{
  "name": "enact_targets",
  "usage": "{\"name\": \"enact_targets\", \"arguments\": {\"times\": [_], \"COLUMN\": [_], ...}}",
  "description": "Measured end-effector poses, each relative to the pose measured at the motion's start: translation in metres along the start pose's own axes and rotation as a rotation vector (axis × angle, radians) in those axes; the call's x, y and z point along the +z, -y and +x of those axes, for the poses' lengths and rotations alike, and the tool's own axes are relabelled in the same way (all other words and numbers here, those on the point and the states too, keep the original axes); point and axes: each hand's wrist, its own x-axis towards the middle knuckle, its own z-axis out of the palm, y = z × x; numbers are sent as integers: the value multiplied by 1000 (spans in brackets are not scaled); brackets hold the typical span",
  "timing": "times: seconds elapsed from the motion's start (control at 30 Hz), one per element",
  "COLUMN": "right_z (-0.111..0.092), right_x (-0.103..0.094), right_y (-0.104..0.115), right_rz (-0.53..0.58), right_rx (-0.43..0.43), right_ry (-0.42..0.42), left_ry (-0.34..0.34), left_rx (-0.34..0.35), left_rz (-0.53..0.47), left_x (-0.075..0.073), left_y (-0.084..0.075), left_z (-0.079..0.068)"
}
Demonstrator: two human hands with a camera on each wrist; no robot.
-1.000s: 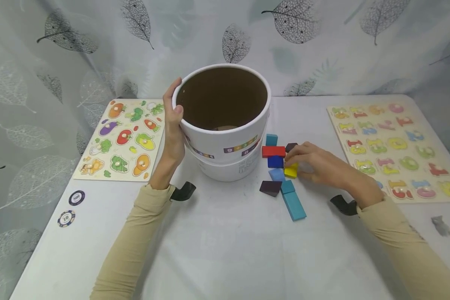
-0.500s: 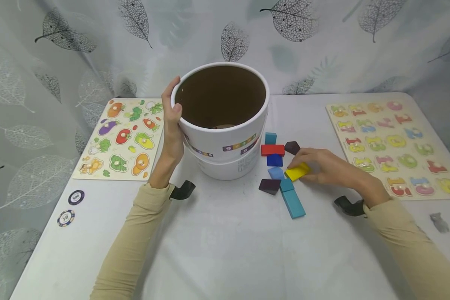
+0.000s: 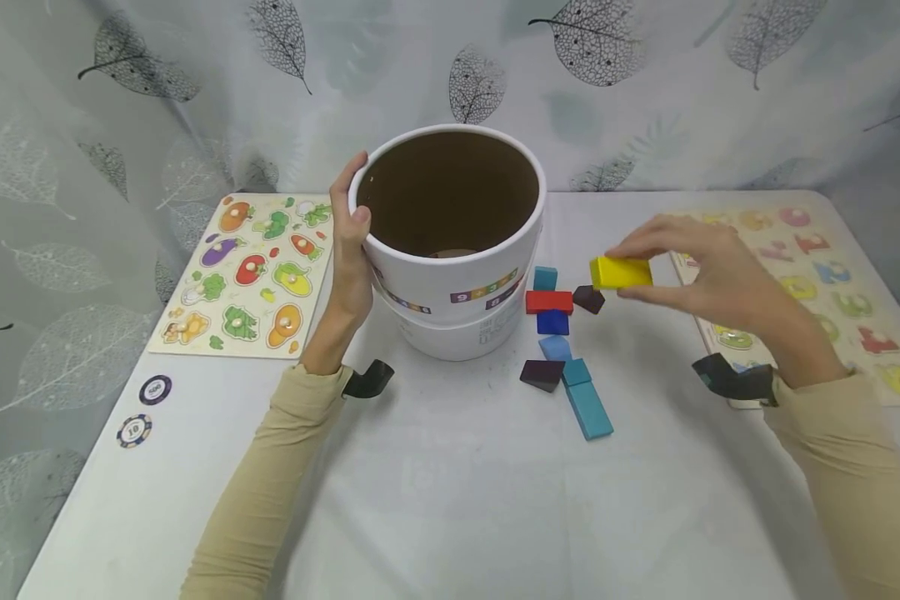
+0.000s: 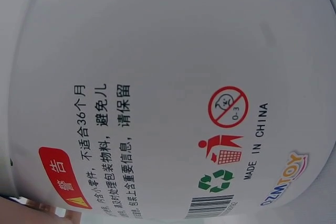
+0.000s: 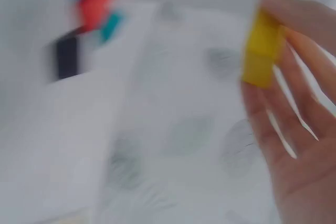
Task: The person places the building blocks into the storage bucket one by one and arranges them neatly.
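The bucket (image 3: 447, 279) looks white to me, dark brown inside, with multicoloured number strips (image 3: 483, 286). The yellow block (image 3: 624, 272) is vivid, the red block (image 3: 549, 302) nearly as strong; then come a deep blue block (image 3: 552, 322), a pale blue block (image 3: 555, 347) and teal blocks (image 3: 589, 411). The sleeves (image 3: 247, 492) are plain tan. The curtain (image 3: 397, 92) is greyish white, printed with dark lacy leaves (image 3: 476, 83) and faint green leaves (image 3: 572, 117).

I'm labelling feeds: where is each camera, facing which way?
Head: on the person's head, facing forward and down at the white bucket and loose blocks; left hand, right hand and sleeves show.
Left wrist: on that wrist, facing the bucket's printed side; a sliver of left hand shows lower left.
Right wrist: on that wrist, facing the right hand pinching the yellow block; blurred.
Shared: head and right wrist both show the yellow block.
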Motion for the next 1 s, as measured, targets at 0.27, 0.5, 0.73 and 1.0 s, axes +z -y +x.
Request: {"name": "enact_targets", "arguments": {"times": [0.27, 0.5, 0.73, 1.0], "right_z": [71, 108, 114, 111], "right_x": [-13, 2, 11, 15], "right_y": [59, 84, 80, 66], "right_rz": [229, 357, 372, 531], "right_rx": [-200, -263, -265, -211], "right_ry": [-236, -212, -212, -247], "left_ry": [-14, -2, 6, 4], "left_rx": [-12, -13, -27, -17], "left_rz": [-10, -2, 14, 12], "left_x": [-3, -1, 1, 0], "left_y": [-1, 1, -2, -1], "left_z": [-1, 1, 1, 0]}}
